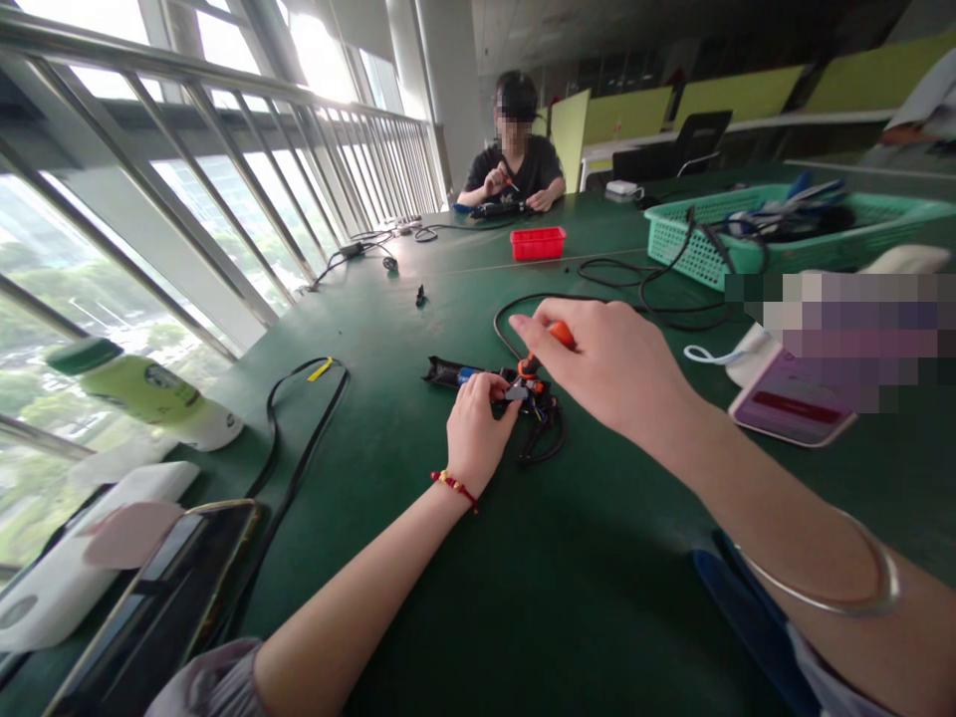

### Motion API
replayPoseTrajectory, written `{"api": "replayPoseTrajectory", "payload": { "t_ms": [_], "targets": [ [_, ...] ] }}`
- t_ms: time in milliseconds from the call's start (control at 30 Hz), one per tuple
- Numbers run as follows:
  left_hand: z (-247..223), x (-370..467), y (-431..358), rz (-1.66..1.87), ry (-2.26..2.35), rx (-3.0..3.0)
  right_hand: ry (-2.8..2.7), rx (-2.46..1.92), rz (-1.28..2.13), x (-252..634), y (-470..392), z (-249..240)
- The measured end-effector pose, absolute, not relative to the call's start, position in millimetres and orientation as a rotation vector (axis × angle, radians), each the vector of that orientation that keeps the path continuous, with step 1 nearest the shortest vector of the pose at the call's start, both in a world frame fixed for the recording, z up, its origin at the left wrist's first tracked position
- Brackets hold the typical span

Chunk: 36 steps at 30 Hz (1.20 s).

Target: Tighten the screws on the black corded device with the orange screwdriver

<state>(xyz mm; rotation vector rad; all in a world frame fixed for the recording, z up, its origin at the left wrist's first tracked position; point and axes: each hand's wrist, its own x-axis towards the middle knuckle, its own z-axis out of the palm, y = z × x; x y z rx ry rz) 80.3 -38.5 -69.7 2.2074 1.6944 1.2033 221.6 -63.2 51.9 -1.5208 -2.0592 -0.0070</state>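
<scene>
On the green table lies a black elongated device (446, 372) with a blue part, wires and small components exposed at its right end. My left hand (478, 413) is closed on this device near its right end, thumb and fingers pinching by a small grey piece (516, 393). Above it, my right hand (608, 354) grips an orange-handled screwdriver (560, 336), pointing down at the exposed components. Its tip is hidden among the parts. A black cable (549, 450) curls beside the device.
A red basket (538, 244) and a small black part (420, 296) lie ahead. At right are a green basket (687, 244) of tools and a phone (796, 398). Left are a bottle (149, 388), another phone (156, 588) and a cable (310, 433). Opposite, a person (523, 164) works.
</scene>
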Motion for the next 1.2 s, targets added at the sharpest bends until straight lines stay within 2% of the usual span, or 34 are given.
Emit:
{"api": "replayPoseTrajectory", "payload": {
  "t_ms": [1200],
  "targets": [
    [-70.8,81.1,-37.8,1.229,1.702,2.211,-2.044,-1.438,0.070,218.6,-60.4,44.1]
  ]
}}
